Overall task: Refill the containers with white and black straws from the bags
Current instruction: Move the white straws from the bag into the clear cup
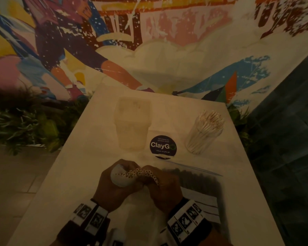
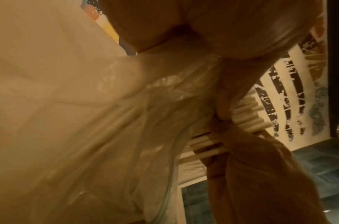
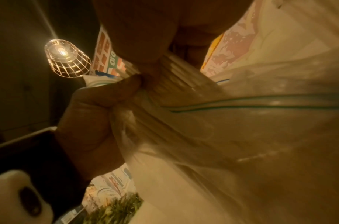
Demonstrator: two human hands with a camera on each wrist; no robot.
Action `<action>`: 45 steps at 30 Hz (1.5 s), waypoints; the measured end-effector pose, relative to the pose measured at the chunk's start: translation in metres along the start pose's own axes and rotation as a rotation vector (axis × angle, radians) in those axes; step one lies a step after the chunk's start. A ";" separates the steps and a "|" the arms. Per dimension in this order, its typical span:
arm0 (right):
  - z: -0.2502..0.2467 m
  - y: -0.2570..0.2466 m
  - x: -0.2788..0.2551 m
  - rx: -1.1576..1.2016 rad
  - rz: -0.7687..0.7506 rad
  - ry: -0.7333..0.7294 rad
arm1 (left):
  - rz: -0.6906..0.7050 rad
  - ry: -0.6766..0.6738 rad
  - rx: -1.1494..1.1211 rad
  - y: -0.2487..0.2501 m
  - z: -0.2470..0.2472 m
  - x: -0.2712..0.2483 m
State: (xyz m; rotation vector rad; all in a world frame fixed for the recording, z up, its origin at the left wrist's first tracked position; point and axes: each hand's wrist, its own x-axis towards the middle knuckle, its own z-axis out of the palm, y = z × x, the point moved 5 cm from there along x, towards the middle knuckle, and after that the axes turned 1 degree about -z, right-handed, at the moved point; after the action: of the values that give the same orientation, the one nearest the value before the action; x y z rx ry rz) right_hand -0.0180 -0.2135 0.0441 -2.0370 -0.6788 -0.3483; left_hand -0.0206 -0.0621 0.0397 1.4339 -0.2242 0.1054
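Observation:
Both hands meet low over the white table (image 1: 89,139) around a bundle of white straws (image 1: 138,174), whose open ends face me. My left hand (image 1: 114,183) grips the clear zip bag (image 2: 107,121) bunched round the bundle. My right hand (image 1: 160,185) curls round the straws (image 3: 174,72) at the bag's mouth, beside the zip strip (image 3: 260,103). Behind the hands stands an empty clear container (image 1: 132,125). Another clear container (image 1: 205,133), at the back right, is filled with thin white sticks. Just right of my right hand lies a bag of black straws (image 1: 194,178).
A round dark ClayGo sticker (image 1: 163,147) lies on the table between the two containers. Green plants (image 1: 25,125) line the table's left side below a painted wall. A dark tiled wall (image 1: 288,139) rises on the right. In the right wrist view a caged lamp (image 3: 66,58) glows.

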 end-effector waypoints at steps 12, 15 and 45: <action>-0.005 0.013 0.006 -0.055 0.134 0.081 | -0.056 0.152 0.129 -0.015 -0.022 0.002; -0.004 0.021 0.006 -0.032 0.204 0.086 | -0.067 0.154 0.108 -0.017 -0.025 0.000; -0.003 0.035 0.002 0.161 0.475 0.142 | -0.088 0.113 0.045 -0.020 -0.023 -0.004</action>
State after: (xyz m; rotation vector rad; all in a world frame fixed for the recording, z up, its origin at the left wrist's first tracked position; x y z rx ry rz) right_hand 0.0042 -0.2303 0.0225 -1.9250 -0.1197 -0.1513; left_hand -0.0181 -0.0417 0.0166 1.4758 -0.0666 0.1198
